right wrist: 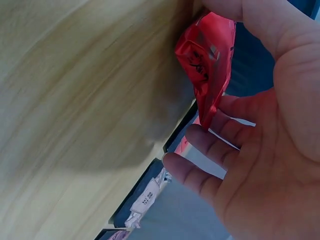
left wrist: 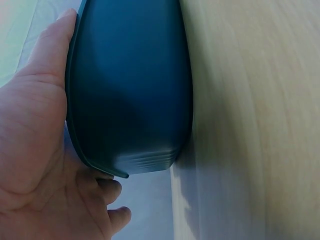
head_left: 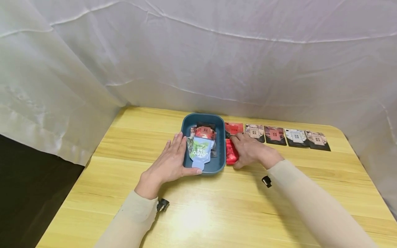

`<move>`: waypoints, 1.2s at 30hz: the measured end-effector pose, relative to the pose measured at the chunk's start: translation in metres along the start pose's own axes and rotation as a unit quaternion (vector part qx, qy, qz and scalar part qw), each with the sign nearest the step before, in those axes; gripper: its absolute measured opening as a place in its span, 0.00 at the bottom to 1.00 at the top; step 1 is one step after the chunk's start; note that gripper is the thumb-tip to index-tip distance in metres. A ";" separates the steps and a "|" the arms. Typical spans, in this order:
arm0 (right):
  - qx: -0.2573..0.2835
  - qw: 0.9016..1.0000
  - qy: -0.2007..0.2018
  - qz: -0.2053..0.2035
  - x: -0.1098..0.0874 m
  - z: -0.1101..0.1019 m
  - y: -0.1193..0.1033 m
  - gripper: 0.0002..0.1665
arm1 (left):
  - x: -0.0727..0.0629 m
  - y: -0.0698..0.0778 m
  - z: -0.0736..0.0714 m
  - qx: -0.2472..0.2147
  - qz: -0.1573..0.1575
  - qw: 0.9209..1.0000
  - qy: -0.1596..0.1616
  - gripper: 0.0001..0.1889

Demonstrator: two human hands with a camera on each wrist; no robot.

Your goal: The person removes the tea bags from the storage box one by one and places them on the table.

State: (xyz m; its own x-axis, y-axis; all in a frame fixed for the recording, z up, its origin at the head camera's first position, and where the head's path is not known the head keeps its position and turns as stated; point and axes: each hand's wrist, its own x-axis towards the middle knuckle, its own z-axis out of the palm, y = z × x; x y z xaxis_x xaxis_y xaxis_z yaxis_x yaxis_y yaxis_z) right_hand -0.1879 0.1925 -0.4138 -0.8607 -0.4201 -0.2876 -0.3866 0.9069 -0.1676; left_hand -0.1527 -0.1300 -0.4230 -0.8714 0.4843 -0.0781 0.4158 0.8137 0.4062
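A dark blue plastic bin (head_left: 221, 166) sits on the table near its back edge. My left hand (head_left: 170, 160) rests along its left and front rim, fingers straight and thumb laid over the front corner. Inside the bin, a light blue and green pouch (head_left: 201, 151) lies on top of several flat packets (head_left: 205, 131). Right beside the bin stands a shiny red foil packet (head_left: 231, 153), which my right hand (head_left: 249, 148) pinches by its ends between thumb and fingers. In the right wrist view the red packet (right wrist: 214, 55) looks plump and crinkled, with the bin wall behind it.
Behind the right hand, a row of flat square packets (head_left: 275, 135) runs along the back of the table to the right. Its leftmost one, a red packet (head_left: 234, 128), lies close to the bin. A white curtain (head_left: 217, 69) hangs behind the wooden table (head_left: 198, 213).
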 end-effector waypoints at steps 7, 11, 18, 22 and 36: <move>-0.001 1.000 -0.011 0.008 0.002 0.000 -0.001 0.69 | 0.000 0.001 -0.001 -0.007 -0.002 1.000 -0.004 0.73; -0.001 1.000 -0.018 0.012 0.003 0.000 -0.002 0.70 | 0.000 0.001 -0.001 -0.011 -0.003 1.000 -0.004 0.73; 0.004 1.000 -0.022 0.020 0.002 0.001 -0.001 0.72 | 0.000 0.001 -0.001 -0.009 0.001 1.000 -0.005 0.73; 0.001 1.000 -0.018 0.019 0.000 0.000 -0.002 0.72 | 0.000 0.000 -0.001 -0.011 0.001 1.000 -0.005 0.73; -0.010 1.000 -0.012 0.019 -0.006 -0.031 -0.004 0.71 | 0.001 0.000 -0.002 -0.010 -0.002 1.000 -0.012 0.74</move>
State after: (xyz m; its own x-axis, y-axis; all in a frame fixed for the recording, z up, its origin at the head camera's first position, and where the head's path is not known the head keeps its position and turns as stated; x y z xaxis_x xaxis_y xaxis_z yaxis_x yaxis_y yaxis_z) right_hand -0.1915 0.1923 -0.3827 -0.8669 -0.3855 -0.3161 -0.3604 0.9227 -0.1369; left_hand -0.1540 -0.1301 -0.4214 -0.8663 0.4890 -0.1018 0.4071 0.8092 0.4236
